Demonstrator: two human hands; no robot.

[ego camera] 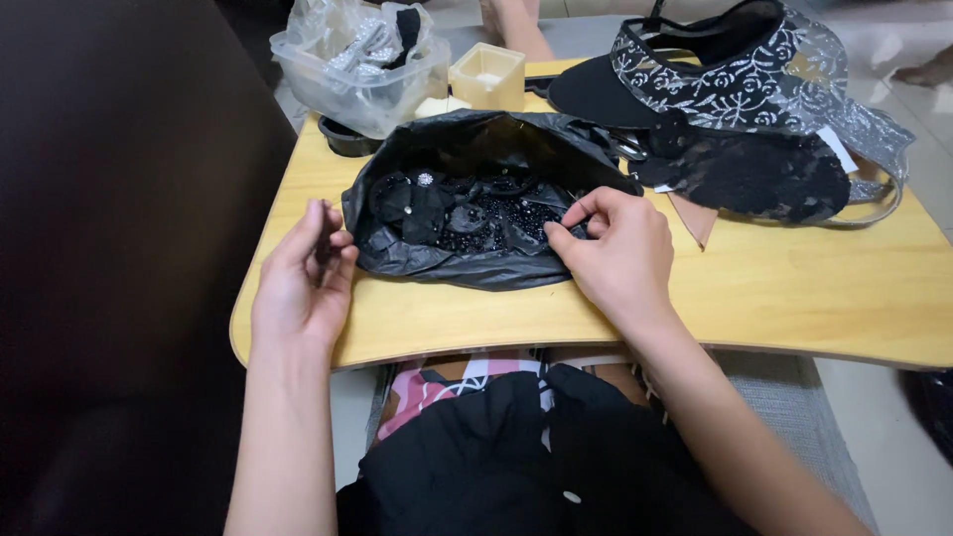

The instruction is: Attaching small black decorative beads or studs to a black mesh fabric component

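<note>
An open black plastic bag (417,253) lies on the small wooden lap table (774,298). Inside it are black fabric flowers (422,203) and a heap of small black beads (491,218). My right hand (615,248) rests on the bag's right rim, thumb and forefinger pinched together over the beads; I cannot tell if a bead is between them. My left hand (303,278) sits at the bag's left edge with curled fingers touching the plastic.
A black visor with silver lace trim (695,69) and black lace pieces (754,174) lie at the back right. A clear bag of trims (362,60), a cream square box (488,74) and a small black cup (347,139) stand behind. Black cloth covers my lap.
</note>
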